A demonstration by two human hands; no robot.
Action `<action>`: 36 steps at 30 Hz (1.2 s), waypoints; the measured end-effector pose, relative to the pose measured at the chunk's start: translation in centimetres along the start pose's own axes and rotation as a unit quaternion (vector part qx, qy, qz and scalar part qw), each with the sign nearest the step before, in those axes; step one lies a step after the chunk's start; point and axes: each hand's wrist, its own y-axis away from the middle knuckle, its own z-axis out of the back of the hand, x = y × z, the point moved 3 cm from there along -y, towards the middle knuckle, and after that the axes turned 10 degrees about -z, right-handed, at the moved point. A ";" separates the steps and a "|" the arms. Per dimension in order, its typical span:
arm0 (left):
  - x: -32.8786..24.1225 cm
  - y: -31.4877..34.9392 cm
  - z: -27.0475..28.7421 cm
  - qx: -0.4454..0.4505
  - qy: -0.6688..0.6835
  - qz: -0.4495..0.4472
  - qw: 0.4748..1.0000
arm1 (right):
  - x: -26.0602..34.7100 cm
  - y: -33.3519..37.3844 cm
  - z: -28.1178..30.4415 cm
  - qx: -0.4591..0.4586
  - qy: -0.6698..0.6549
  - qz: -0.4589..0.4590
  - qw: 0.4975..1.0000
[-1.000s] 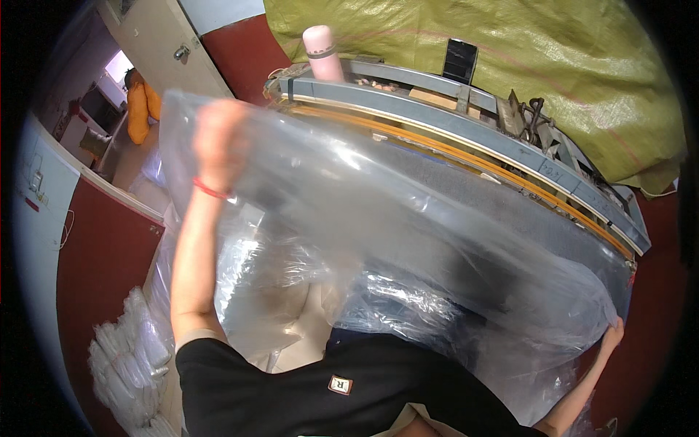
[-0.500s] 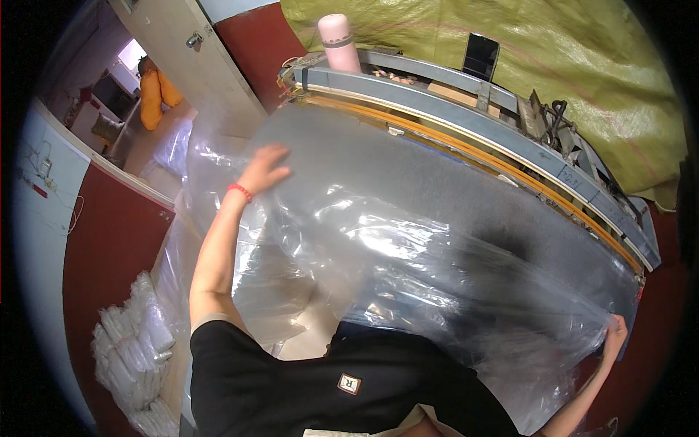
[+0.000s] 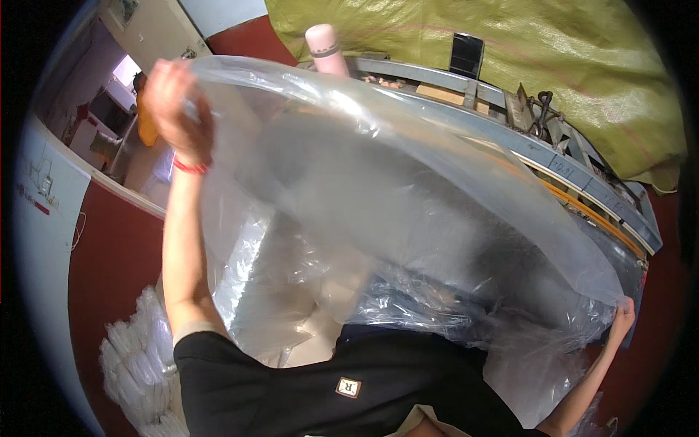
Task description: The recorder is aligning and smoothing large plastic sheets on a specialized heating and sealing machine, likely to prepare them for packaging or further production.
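Note:
A wide sheet of clear plastic film (image 3: 408, 197) is stretched up between my hands, its far edge arching over the grey tabletop. My left hand (image 3: 175, 109), with a red bead bracelet (image 3: 191, 168) at the wrist, is raised at the upper left and holds the film's left corner; motion blurs its fingers. At the far right, my right hand (image 3: 624, 315) pinches the other corner, low beside the table's end. The film's near part hangs in crumpled folds against my black shirt (image 3: 291, 390). Through it the dark grey surface looks hazy.
Along the table's far side runs a metal rail (image 3: 568, 171) with orange strips (image 3: 582, 207). A pink bottle (image 3: 325, 49) and a phone (image 3: 466, 55) stand behind it. Folded clear plastic bundles (image 3: 142, 357) are piled at lower left. Beyond the doorway a person in orange (image 3: 147, 125) is partly hidden.
My left hand has lifted up and left from above the table, raising the film's far edge with it. My right hand stays at the right corner, slightly higher.

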 end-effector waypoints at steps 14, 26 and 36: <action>-12.4 21.8 -7.8 0.523 0.334 0.297 0.725 | 9.8 5.6 -7.9 0.279 0.112 -0.026 0.953; -14.0 21.3 -12.8 0.661 0.070 0.405 0.628 | 19.8 0.6 1.4 -0.374 0.326 0.336 0.801; -12.0 26.0 -12.9 0.655 0.074 0.398 0.638 | -2.1 0.1 -0.8 -0.139 0.500 0.035 0.854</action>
